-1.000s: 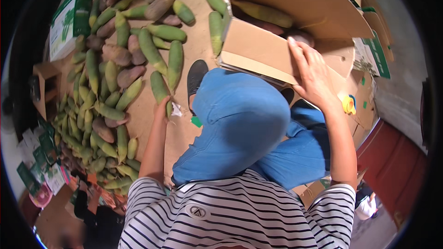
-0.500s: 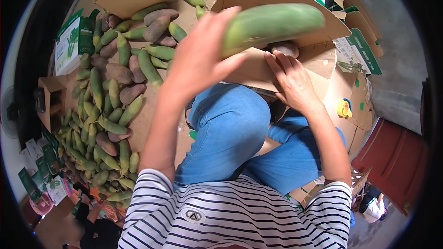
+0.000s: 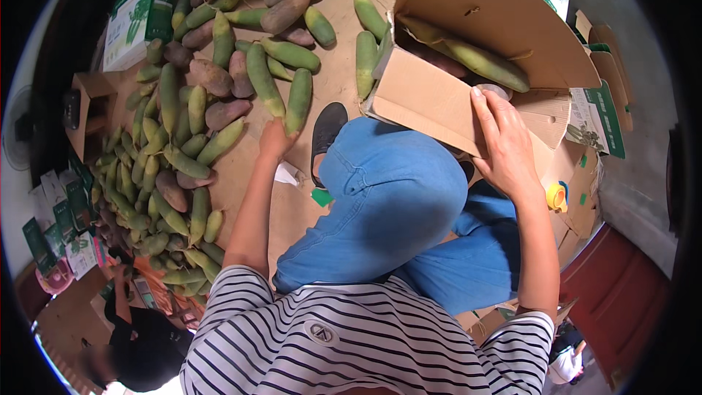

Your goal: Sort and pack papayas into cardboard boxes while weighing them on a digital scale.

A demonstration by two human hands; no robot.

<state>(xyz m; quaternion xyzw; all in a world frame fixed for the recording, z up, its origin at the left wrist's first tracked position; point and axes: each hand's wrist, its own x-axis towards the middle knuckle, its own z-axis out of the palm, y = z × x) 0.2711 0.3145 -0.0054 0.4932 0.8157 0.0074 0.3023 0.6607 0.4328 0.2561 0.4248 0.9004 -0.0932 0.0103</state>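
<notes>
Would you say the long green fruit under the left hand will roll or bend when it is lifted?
The long green fruit looks stiff, keeping a straight shape like its neighbours. Its rounded, tapered body may roll on the flat cardboard floor. The left hand only touches its end, so it might tip.

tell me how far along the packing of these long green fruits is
Done: a few long fruits lie in the cardboard box. In hand: the left hand reaches a green fruit on the floor; the right hand rests on the box flap. Left: most of the pile remains on the floor.
</notes>
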